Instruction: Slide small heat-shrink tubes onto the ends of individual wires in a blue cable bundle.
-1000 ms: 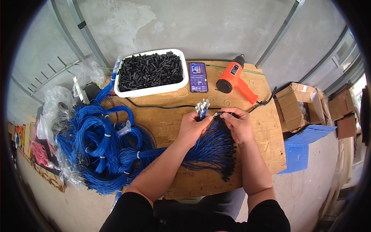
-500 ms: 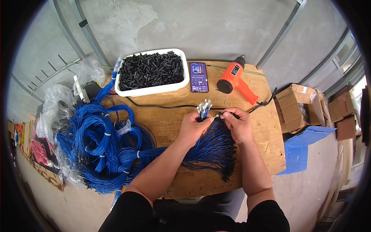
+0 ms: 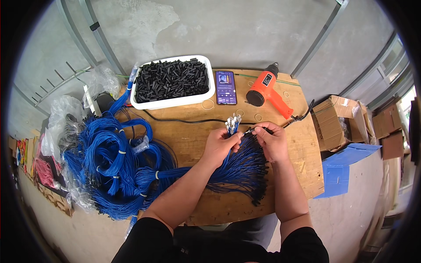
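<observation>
My left hand (image 3: 220, 146) grips a bundle of blue wires (image 3: 231, 126) whose metal-tipped ends stick up above the fist. My right hand (image 3: 270, 139) sits right beside it, pinching one wire end with a small black sleeve between thumb and fingers. Below both hands, a fan of blue wires with black-sleeved ends (image 3: 245, 173) spreads over the wooden table (image 3: 188, 136). A white tray of black sleeves (image 3: 171, 81) stands at the back of the table.
A big heap of coiled blue wire bundles (image 3: 112, 166) lies at the left, partly in clear plastic bags. A phone (image 3: 226, 87) and an orange heat gun (image 3: 267, 90) lie beyond my hands. Cardboard boxes (image 3: 335, 122) and a blue sheet (image 3: 346, 168) sit at the right.
</observation>
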